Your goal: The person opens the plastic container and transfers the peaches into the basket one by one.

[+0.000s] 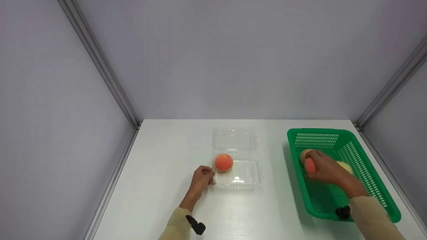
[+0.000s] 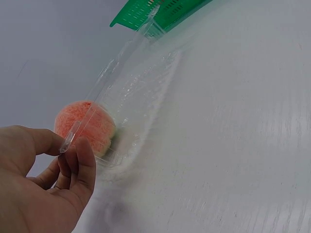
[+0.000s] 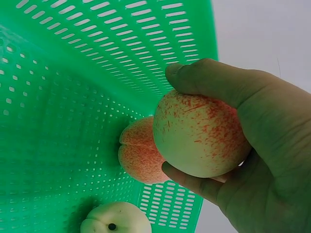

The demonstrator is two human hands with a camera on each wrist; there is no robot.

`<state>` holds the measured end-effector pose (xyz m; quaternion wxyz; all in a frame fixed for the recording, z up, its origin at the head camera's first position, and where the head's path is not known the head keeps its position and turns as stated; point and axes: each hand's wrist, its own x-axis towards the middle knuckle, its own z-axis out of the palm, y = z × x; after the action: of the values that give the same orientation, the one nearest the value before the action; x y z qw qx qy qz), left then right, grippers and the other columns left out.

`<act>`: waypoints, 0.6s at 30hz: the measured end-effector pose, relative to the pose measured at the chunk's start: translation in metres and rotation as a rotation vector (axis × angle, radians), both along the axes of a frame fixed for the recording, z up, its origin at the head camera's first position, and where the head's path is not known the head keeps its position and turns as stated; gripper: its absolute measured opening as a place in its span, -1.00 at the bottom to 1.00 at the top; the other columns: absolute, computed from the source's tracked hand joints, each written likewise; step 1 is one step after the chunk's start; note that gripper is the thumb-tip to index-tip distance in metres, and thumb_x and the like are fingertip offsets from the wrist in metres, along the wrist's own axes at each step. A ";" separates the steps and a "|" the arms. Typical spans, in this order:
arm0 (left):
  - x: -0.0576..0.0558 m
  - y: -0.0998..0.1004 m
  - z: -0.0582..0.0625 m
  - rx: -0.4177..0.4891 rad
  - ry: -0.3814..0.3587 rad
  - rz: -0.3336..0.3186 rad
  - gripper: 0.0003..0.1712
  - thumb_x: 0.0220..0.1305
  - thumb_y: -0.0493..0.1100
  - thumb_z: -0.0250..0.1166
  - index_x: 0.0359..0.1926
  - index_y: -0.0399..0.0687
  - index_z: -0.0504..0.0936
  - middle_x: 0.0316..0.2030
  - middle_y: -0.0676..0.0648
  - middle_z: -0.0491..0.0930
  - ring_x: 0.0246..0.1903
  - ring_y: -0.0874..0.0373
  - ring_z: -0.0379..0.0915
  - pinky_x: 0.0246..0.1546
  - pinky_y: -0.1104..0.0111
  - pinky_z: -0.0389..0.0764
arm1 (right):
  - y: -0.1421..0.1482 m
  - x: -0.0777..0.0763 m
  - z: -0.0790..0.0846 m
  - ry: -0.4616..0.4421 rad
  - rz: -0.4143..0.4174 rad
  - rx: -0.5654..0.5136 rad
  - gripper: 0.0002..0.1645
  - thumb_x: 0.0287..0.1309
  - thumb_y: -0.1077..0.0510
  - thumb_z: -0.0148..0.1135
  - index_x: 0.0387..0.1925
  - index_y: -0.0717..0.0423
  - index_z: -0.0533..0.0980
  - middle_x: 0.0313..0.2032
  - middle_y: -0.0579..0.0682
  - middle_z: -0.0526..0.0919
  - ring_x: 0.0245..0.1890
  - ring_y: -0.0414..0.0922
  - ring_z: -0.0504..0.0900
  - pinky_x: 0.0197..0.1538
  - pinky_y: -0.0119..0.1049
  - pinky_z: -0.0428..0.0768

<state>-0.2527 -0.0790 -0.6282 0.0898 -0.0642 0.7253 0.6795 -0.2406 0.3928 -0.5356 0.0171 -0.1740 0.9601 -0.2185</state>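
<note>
My left hand (image 1: 202, 176) pinches the left rim of a clear plastic clamshell box (image 1: 245, 173) between thumb and fingers. The box lies with its lid (image 1: 235, 139) folded back, away from me. An orange-red peach (image 1: 224, 162) sits in the left part of its base. Over at the right, my right hand (image 1: 322, 167) grips another peach (image 3: 199, 133), pale with red speckles, inside the green basket (image 1: 302, 200). Beneath it, in the right wrist view, lie a reddish peach (image 3: 142, 151) and a pale yellow peach (image 3: 116, 218) with a dark hole.
The perforated basket stands near the right edge of the white table (image 1: 160, 150). Grey panels (image 1: 247, 60) with metal corner posts (image 1: 103, 66) rise behind and on both sides. A black strap (image 1: 196, 225) hangs at my left sleeve.
</note>
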 end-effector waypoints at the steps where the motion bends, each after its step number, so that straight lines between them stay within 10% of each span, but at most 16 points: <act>1: 0.000 0.000 0.000 -0.001 -0.001 0.000 -0.73 0.48 -0.29 0.25 0.08 -0.39 0.51 -0.24 -0.13 0.60 -0.39 0.19 0.51 -0.30 0.35 0.74 | 0.000 0.000 0.000 -0.002 0.000 -0.002 -0.25 -0.01 0.22 0.59 0.19 0.21 0.41 0.09 0.25 0.54 -0.02 0.13 0.59 -0.16 -0.02 0.70; 18: 0.000 0.000 0.001 -0.022 -0.035 0.021 -0.74 0.47 -0.24 0.27 0.06 -0.31 0.53 -0.22 -0.11 0.61 -0.36 0.19 0.51 -0.31 0.40 0.70 | -0.001 -0.002 -0.003 -0.014 0.053 0.020 -0.39 0.01 0.23 0.50 0.11 0.16 0.47 -0.02 0.17 0.55 -0.22 -0.05 0.56 -0.33 -0.23 0.58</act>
<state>-0.2528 -0.0785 -0.6270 0.0947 -0.0849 0.7304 0.6711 -0.2426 0.3915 -0.5386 0.0312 -0.1979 0.9571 -0.2095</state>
